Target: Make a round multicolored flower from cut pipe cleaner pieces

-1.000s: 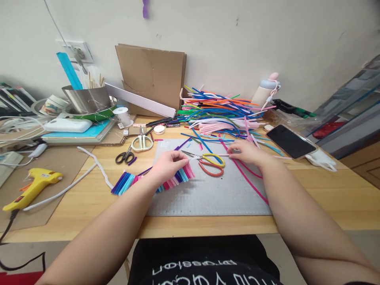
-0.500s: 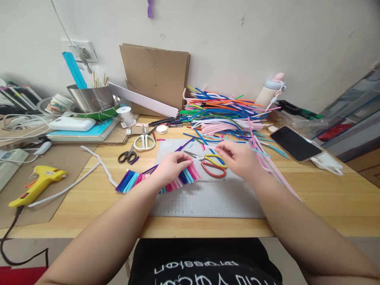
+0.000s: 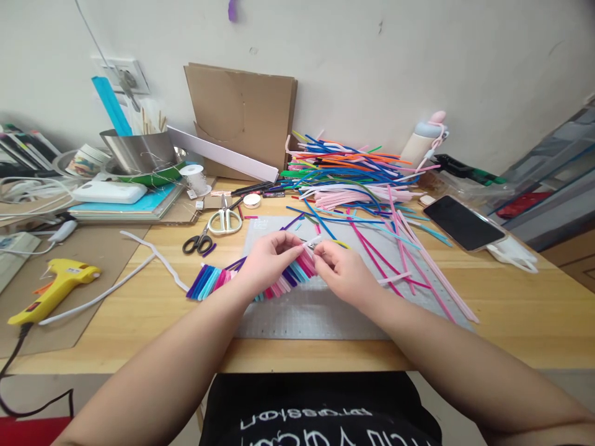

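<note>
A row of short pipe cleaner pieces [image 3: 211, 282] in purple, blue, pink and white runs under my left hand [image 3: 276, 257]. That hand's thumb and fingers pinch a white pipe cleaner [image 3: 312, 242] at the row's right end. My right hand [image 3: 346, 269] is closed close beside it, its fingertips at the same end of the row; whatever lies between them is too small to make out. Scissors with a yellow handle [image 3: 342, 244] lie mostly hidden behind my right hand. Both hands are over the grey cutting mat [image 3: 307, 316].
A pile of coloured pipe cleaners [image 3: 353, 167] lies at the back, with loose pink ones [image 3: 432, 266] on the right. White-handled scissors [image 3: 225, 222] and black scissors [image 3: 198, 243] lie left of the mat. A yellow glue gun [image 3: 56, 288] rests further left; a phone [image 3: 463, 223] is at right.
My right hand has moved left and slightly down to meet my left hand. It now covers most of the yellow-handled scissors, and pink pipe cleaners behind it have come into view.
</note>
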Motion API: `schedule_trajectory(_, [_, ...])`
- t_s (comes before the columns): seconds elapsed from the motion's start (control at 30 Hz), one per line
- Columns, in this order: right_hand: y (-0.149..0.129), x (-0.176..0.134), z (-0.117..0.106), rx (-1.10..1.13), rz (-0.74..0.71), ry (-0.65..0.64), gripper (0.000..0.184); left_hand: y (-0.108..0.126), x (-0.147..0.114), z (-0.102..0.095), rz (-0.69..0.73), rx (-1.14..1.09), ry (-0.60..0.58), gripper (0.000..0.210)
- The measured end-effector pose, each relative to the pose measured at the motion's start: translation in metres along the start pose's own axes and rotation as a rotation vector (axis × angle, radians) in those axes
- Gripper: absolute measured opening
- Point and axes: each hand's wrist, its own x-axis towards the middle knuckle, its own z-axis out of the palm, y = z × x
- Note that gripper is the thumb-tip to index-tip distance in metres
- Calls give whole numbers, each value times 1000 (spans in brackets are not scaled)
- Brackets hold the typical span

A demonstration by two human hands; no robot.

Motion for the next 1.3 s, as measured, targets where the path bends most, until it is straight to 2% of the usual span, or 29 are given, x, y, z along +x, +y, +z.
schedule_trajectory(0.27, [-4,-1,2,34,-15,-33,16,0,1,0,23,-9,-10,18])
schedule_trajectory(0.43, [-4,4,7,412,130,-9,17,-2,1,0,19,-36,-31,19])
schedule_trajectory(0.53, [-5,6,8,516,187,-18,18,-5,1,1,15,-39,-32,20])
schedule_trajectory(0.73, [-6,6,6,532,165,-5,20,-7,1,2,40,17,-21,20])
schedule_trajectory(0.97, [-6,5,7,439,128,-27,22,-3,0,1,46,25,-44,18])
schedule_trajectory(1.17, [-1,5,11,671,183,-52,19,-3,0,1,29,-63,-91,19])
schedule_trajectory(1.3, [0,5,10,664,170,-54,19,-3,0,3,-23,-126,-87,20])
